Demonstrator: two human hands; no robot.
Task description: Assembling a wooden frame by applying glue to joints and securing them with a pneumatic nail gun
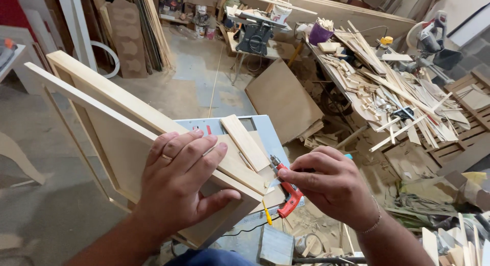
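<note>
We observe the left hand [178, 187] spread flat, fingers wide, pressing on the corner of a pale wooden panel frame [117, 113] that lies tilted over the left edge of the grey counter [263, 131]. The right hand [332, 187] is closed narrowly, thumb and fingers pinching a small blade [274, 182] whose tip meets the frame's corner near the counter's front edge. A loose wooden slat [245, 142] rests on the frame just beyond the left hand's fingertips. A red-handled tool [289, 193] lies on the counter beside the right hand, with a yellow-handled screwdriver [266, 213] near the front edge. On the counter's far left corner we note a small red rectangular label [208, 129]. Further off, a purple bucket [320, 33] holds offcuts, and a white bucket [280, 12] with a red label stands on a machine.
</note>
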